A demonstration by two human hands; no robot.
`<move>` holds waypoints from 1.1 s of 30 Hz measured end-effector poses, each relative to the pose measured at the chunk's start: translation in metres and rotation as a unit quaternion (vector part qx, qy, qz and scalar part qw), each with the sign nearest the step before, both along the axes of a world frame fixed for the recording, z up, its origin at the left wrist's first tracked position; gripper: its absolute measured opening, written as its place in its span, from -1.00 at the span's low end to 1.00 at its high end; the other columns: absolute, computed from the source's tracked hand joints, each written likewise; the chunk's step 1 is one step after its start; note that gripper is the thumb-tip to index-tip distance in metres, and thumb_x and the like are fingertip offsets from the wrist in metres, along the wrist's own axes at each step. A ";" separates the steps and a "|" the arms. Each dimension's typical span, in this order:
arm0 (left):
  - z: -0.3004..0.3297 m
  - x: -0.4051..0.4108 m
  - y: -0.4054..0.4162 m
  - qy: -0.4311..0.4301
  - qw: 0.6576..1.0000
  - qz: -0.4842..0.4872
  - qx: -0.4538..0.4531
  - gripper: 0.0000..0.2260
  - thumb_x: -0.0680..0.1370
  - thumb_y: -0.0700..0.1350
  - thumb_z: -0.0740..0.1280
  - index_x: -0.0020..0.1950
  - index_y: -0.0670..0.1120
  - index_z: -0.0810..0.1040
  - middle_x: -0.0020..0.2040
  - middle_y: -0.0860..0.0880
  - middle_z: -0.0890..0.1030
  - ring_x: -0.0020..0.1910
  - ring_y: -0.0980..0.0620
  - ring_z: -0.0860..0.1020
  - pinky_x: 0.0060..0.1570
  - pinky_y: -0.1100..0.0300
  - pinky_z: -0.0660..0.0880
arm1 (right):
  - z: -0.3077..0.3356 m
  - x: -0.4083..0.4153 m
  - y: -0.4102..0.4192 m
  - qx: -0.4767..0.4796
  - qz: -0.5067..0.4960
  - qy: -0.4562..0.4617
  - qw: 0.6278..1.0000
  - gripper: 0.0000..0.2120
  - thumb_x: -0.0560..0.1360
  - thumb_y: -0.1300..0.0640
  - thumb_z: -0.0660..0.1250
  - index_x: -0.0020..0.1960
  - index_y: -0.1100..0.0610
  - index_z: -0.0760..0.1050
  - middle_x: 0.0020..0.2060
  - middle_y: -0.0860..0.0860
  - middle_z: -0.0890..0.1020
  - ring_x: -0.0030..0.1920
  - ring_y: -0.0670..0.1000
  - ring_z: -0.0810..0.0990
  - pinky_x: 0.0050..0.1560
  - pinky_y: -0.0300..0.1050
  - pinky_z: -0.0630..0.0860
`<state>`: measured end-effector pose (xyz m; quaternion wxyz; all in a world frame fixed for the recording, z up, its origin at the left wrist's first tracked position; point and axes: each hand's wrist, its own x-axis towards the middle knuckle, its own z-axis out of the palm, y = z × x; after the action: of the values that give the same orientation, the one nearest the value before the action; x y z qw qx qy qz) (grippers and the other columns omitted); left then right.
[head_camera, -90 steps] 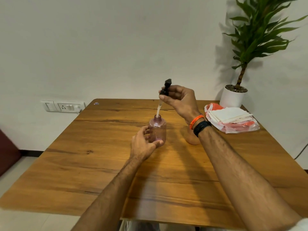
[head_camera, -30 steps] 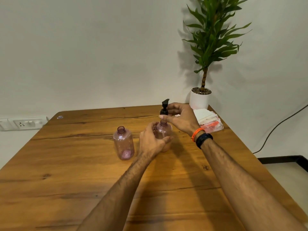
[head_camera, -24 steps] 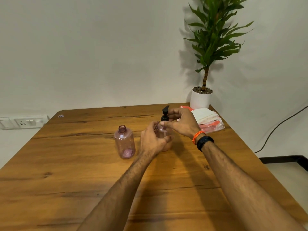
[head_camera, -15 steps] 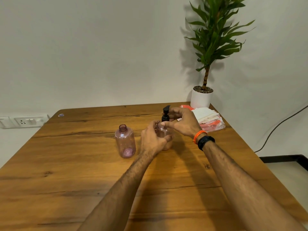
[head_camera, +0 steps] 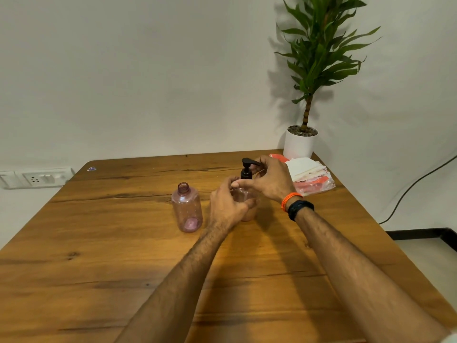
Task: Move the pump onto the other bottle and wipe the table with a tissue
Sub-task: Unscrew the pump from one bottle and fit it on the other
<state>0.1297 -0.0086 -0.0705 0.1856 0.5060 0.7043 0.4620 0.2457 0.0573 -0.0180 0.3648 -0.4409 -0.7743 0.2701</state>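
Two pink see-through bottles stand on the wooden table (head_camera: 123, 256). The left bottle (head_camera: 187, 208) is open-necked and stands apart from my hands. The right bottle (head_camera: 244, 203) is mostly hidden behind my left hand (head_camera: 226, 206), which grips its body. A black pump (head_camera: 246, 168) sits upright on that bottle's neck. My right hand (head_camera: 270, 180) holds the pump at its collar, fingers closed around it. A stack of white tissues (head_camera: 305, 168) lies on an orange-and-clear packet at the far right of the table.
A potted plant in a white pot (head_camera: 299, 144) stands at the table's far right corner, just behind the tissues. A wall socket panel (head_camera: 37, 179) is at the left. A black cable (head_camera: 415, 186) hangs down the right wall.
The pump has come out of the first bottle, gone onto the second one and sunk lower on its neck. My left hand moved from the first bottle to the second.
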 end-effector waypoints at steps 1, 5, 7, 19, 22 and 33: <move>0.000 0.000 0.001 0.001 1.000 0.001 -0.001 -0.32 0.28 0.12 0.56 0.33 0.04 0.40 0.22 0.01 0.54 0.12 0.11 0.47 -0.02 0.20 0.42 | 0.001 0.002 0.000 -0.011 0.021 0.007 1.000 -0.49 0.19 -0.22 0.57 0.02 -0.04 0.50 -0.15 -0.24 0.57 -0.14 -0.20 0.56 -0.19 -0.36 0.45; 0.001 -0.001 0.001 -0.012 1.000 0.001 -0.001 -0.30 0.28 0.09 0.57 0.35 0.04 0.39 0.25 0.00 0.54 0.17 0.07 0.45 0.02 0.18 0.38 | 0.008 0.015 0.002 -0.072 0.131 0.053 0.987 -0.58 0.37 0.12 0.53 0.19 -0.05 0.55 0.04 -0.13 0.65 -0.05 -0.19 0.60 -0.06 -0.36 0.47; 0.000 -0.001 0.001 -0.011 1.000 0.001 -0.001 -0.30 0.28 0.09 0.57 0.36 0.04 0.38 0.26 -0.01 0.54 0.24 0.02 0.45 0.05 0.17 0.35 | 0.009 0.016 0.003 -0.060 0.136 0.051 0.988 -0.63 0.36 0.21 0.53 0.14 0.03 0.60 -0.06 -0.13 0.68 -0.16 -0.31 0.59 -0.16 -0.47 0.45; -0.002 0.000 0.000 -0.021 1.000 -0.002 0.011 -0.25 0.26 0.12 0.58 0.38 0.04 0.37 0.27 -0.01 0.52 0.10 0.14 0.40 0.00 0.23 0.35 | 0.008 0.012 0.004 -0.056 0.114 -0.001 0.992 -0.64 0.38 0.09 0.52 0.16 0.01 0.58 0.01 -0.12 0.65 -0.11 -0.09 0.59 -0.07 -0.17 0.53; -0.003 -0.001 0.001 -0.019 1.000 -0.001 0.001 -0.25 0.26 0.13 0.57 0.38 0.05 0.37 0.29 -0.02 0.50 0.20 0.06 0.43 0.02 0.18 0.35 | 0.008 0.012 0.005 -0.056 0.100 0.004 0.993 -0.66 0.34 0.12 0.56 0.09 0.01 0.61 -0.05 -0.13 0.67 -0.21 -0.15 0.59 -0.14 -0.23 0.50; -0.005 0.000 0.003 -0.009 1.000 0.010 0.014 -0.30 0.26 0.11 0.58 0.34 0.05 0.40 0.23 0.02 0.56 0.04 0.17 0.39 -0.06 0.25 0.34 | 0.006 0.015 0.004 -0.073 0.126 0.022 0.989 -0.58 0.38 0.12 0.53 0.21 0.08 0.54 0.08 -0.06 0.64 -0.14 -0.07 0.58 -0.06 -0.20 0.52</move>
<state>0.1293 -0.0060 -0.0751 0.1802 0.4974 0.7007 0.4787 0.2611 0.0615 -0.0118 0.3120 -0.3590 -0.7937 0.3793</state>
